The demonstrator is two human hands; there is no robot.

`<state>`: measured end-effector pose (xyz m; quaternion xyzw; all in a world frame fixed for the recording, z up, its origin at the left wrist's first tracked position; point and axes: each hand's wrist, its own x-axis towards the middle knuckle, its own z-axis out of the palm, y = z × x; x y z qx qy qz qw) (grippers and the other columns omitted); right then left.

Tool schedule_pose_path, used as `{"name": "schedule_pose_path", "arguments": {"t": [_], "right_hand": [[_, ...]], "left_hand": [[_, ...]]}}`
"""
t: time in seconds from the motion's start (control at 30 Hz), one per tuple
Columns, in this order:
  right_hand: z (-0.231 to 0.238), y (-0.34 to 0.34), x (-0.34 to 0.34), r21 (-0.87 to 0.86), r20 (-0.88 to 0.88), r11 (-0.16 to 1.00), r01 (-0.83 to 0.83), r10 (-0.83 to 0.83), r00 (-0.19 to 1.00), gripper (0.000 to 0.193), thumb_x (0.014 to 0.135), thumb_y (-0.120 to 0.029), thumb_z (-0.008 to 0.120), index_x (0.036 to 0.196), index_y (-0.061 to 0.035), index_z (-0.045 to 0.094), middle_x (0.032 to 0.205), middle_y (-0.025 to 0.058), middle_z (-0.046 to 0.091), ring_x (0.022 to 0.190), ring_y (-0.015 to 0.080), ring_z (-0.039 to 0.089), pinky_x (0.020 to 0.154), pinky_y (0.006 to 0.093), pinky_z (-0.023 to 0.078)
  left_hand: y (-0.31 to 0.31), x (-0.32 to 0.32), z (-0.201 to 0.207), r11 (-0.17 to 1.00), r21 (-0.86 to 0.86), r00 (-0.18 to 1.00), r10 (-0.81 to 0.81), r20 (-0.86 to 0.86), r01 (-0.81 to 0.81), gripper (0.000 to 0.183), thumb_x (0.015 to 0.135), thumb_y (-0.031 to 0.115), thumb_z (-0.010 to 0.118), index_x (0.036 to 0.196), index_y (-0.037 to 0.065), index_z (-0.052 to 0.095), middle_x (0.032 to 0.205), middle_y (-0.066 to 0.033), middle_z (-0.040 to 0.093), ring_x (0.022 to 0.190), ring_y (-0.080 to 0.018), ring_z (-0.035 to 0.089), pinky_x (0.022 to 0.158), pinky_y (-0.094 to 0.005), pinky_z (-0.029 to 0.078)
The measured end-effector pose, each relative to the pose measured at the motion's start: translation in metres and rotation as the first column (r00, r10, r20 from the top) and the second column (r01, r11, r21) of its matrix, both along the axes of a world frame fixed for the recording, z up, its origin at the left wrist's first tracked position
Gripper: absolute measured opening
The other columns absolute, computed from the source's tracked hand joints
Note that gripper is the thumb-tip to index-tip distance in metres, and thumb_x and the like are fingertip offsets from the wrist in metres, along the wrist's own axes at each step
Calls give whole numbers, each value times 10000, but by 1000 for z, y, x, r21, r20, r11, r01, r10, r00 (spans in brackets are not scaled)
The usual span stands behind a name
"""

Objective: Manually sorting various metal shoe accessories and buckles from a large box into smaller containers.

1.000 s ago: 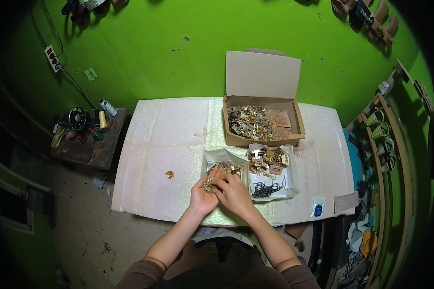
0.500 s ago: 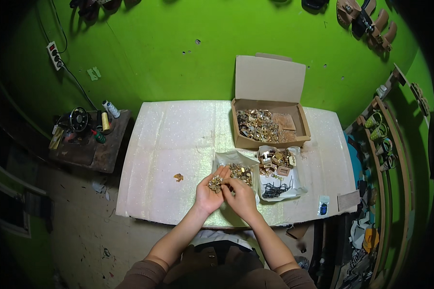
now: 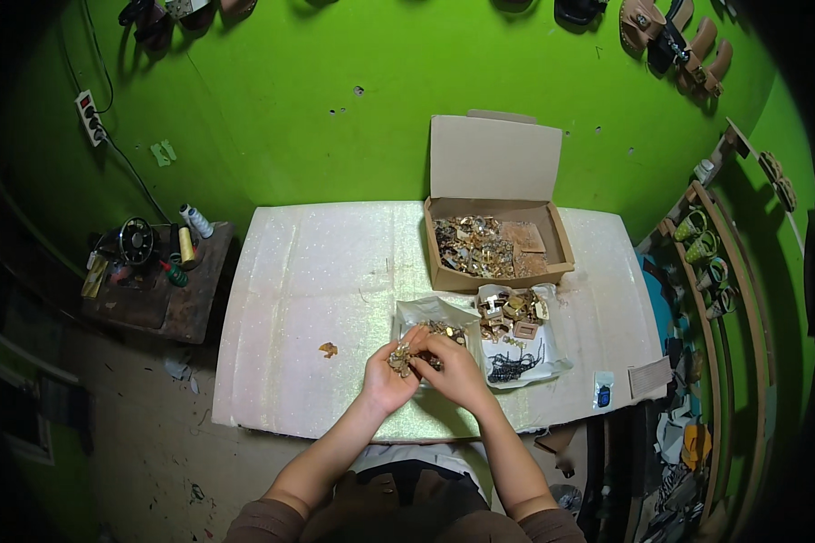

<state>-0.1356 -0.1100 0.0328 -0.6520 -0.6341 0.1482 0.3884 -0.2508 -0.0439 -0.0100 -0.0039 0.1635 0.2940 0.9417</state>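
One white speckled table cover (image 3: 335, 271) spans the work surface against the green wall. At its far edge stands an open brown cardboard box (image 3: 496, 217) holding gold metal fittings. Nearer lie clear plastic bags (image 3: 525, 339) with more gold fittings and dark pieces. Left hand (image 3: 388, 380) and right hand (image 3: 453, 371) meet at the table's near edge, fingers curled and pinching a small cluster of gold metal pieces (image 3: 402, 358) between them. Apart, to the left, lies a single small gold scrap (image 3: 328, 348).
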Motion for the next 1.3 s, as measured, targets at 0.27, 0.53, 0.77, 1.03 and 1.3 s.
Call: {"name": "schedule_pose_path", "arguments": {"t": [0.27,0.53,0.77,1.03,1.3], "right_hand": [[-17,7,50,-230,-328,967,110,-184,927,176,737,-89,617,877,9,571,798,80,591,746,132,563,678,241,442],[-3,-1,58,-114,-324,993,40,-75,943,149,742,-77,594,873,-6,585,863,112,564,829,217,544,753,282,414],[-8,-25,52,-68,-114,991,-117,108,988,123,715,-177,605,764,-66,581,752,91,542,739,270,539,639,352,441],[-20,-25,75,-146,-82,976,-164,153,985,124,709,-174,589,745,-55,586,733,97,544,707,268,549,622,359,447],[-36,-21,90,-141,-256,961,-237,196,947,141,745,-140,562,796,-12,593,744,117,557,669,260,551,592,335,444]], "left_hand": [[6,-14,2,986,-113,993,121,-2,-120,406,882,158,283,1256,10,332,1282,-99,390,1220,-202,332,989,-342,309],[-2,17,0,979,-136,988,153,-11,-153,406,884,164,286,1259,17,333,1287,-87,388,1220,-193,332,987,-340,307],[-29,57,-12,988,-8,987,155,29,-155,441,897,184,237,1297,0,263,1348,-126,292,1271,-208,235,1045,-335,186],[-43,72,-18,961,-41,961,276,28,-274,437,894,182,260,1292,1,271,1341,-119,306,1265,-206,245,1043,-342,187],[-59,74,-17,910,-105,914,405,33,-400,432,891,169,270,1295,18,273,1348,-104,302,1267,-199,244,1024,-329,216]]}}
